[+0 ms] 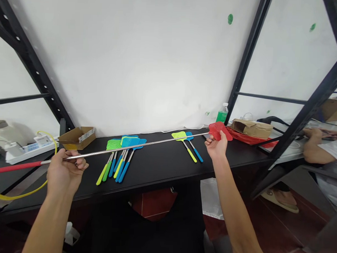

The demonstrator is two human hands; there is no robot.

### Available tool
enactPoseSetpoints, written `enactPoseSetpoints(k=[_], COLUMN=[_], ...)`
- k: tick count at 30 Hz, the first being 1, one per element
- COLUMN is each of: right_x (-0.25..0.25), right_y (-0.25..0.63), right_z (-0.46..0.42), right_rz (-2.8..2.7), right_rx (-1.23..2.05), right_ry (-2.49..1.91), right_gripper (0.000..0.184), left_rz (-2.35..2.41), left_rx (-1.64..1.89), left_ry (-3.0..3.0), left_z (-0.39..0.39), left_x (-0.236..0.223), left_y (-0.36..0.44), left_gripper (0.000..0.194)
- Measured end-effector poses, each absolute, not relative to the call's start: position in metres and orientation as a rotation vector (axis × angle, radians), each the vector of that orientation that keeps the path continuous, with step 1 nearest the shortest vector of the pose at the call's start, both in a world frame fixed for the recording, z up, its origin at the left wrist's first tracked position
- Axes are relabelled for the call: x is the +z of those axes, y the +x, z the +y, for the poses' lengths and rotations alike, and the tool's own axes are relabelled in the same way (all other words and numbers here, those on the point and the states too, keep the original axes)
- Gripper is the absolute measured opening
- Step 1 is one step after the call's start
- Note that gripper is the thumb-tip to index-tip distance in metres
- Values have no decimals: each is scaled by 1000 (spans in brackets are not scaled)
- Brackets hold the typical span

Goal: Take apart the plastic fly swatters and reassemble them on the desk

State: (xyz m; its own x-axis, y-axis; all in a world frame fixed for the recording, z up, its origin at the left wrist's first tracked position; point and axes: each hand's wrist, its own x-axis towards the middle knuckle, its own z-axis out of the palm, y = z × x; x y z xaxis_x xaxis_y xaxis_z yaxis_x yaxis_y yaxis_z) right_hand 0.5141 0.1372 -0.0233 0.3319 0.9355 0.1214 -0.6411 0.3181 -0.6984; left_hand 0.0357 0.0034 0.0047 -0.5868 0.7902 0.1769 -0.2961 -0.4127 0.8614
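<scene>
A red fly swatter (pixel 145 144) with a long metal telescopic rod stretches across the view above the black table. My left hand (pixel 66 167) is closed around the rod close to its red handle, at the left. At the right, my right hand (pixel 217 145) grips the red mesh head, fingers and thumb on either side of it. Below the rod lies a pile of blue, green and yellow fly swatters (pixel 130 141), handles toward me. Farther right, a yellow swatter (pixel 179 135) and a blue swatter (pixel 195 149) lie side by side.
An open cardboard box (pixel 77 138) and a white power strip (pixel 32 151) with a yellow cable are on the left. A green-labelled bottle (pixel 222 113) stands at the back right, near a torn cardboard box (pixel 253 128). Black metal posts (pixel 248 55) flank the table (pixel 161 167). A person sits far right.
</scene>
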Motion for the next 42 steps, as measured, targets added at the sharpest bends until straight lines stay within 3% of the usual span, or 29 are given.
enactPoseSetpoints(k=[15,20,28,42], right_x=[-21,-32,-51,-43], right_y=[584,590,607,599], right_z=[110,113,109,112], right_rz=[-770,-780,-960,-1124], right_rx=[1263,1284,1324,1276], right_ry=[-657,-748,-709,-883], right_gripper=[27,14,34,36], left_rz=[1027,1067,1169,1308], left_rx=[2198,2192,2221,2168], left_ry=[727,725,637,707], left_z=[-1,-4,-11,-5], left_x=[2,3,10,3], left_y=[10,6,-7,-5], left_gripper=[25,25,29,31])
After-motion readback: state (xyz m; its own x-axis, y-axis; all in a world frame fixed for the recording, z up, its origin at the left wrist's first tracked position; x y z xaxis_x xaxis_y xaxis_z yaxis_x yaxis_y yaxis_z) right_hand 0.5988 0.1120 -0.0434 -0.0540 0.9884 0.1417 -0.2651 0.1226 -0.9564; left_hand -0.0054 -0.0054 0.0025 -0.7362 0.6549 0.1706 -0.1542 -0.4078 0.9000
